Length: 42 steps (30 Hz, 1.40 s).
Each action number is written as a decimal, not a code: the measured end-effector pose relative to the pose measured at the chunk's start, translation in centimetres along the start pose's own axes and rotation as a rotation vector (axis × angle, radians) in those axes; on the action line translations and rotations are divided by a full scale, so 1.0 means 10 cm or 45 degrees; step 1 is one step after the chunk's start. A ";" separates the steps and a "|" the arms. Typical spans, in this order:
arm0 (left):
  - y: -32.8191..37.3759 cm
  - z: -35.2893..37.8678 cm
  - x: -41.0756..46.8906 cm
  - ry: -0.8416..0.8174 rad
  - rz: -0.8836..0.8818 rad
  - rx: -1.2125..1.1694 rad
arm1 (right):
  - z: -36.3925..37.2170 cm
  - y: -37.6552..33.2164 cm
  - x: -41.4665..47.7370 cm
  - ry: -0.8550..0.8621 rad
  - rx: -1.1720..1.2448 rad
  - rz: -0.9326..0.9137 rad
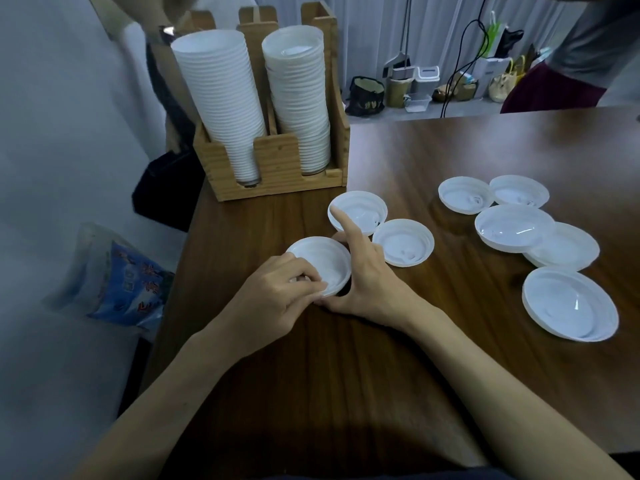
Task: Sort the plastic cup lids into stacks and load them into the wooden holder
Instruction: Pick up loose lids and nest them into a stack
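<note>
Both forearms reach in from the near edge of the worktop (346,375). The hands meet on 1 white lid (320,263), left of centre.

- Left hand (284,292): fingers curled, pinching the lid's near rim.
- Right hand (367,282): thumb at the near rim, other fingers round the right and far side. The index finger (341,223) is raised straight, clear of the lid.
- The lid lies open side up. Whether it rests on the worktop or is lifted slightly cannot be told.

Just beyond the hands are 2 more lids, both open side up. The second lid (403,242) lies to the right of the right hand, and the third lid (363,209) lies behind the raised finger. Their rims are touching or nearly so.

Toward the right edge is a loose group of 5 lids. The big lid (569,303) lies nearest and alone. Farther off is an overlapping pair (514,228), then 2 smaller lids (465,195) side by side.

The wooden holder (277,168) stands at the far left corner and has 2 front compartments. The left stack (221,98) and the right stack (298,98) are both tall and rise well above the holder's front wall.

Off the worktop, a blue printed bag (128,285) lies on the floor to the left. Bins and bags (415,84) sit along the far curtain.
</note>
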<state>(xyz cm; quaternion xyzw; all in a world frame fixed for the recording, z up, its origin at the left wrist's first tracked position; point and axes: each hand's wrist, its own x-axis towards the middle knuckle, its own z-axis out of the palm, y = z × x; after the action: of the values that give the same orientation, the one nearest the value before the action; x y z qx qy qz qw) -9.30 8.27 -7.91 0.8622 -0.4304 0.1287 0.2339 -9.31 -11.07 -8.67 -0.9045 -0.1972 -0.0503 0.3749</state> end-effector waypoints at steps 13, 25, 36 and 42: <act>-0.06 0.06 0.11 -0.072 0.015 -0.033 | -0.56 0.02 -0.05 0.033 -0.135 0.033; 0.00 0.13 0.73 0.093 -0.284 -0.247 | -0.67 0.31 -0.09 0.139 -0.328 0.434; 0.05 0.38 1.43 -0.171 -0.667 0.170 | -0.57 0.33 -0.06 0.452 -0.384 0.322; 0.08 0.18 1.36 0.121 -0.392 0.355 | -0.50 0.30 -0.07 0.470 -0.360 0.321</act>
<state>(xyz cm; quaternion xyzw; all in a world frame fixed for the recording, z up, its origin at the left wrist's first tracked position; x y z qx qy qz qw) -1.83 -2.34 -3.50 0.9348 -0.2600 0.1903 0.1495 -8.45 -16.68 -7.25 -0.9408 -0.0023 -0.1945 0.2777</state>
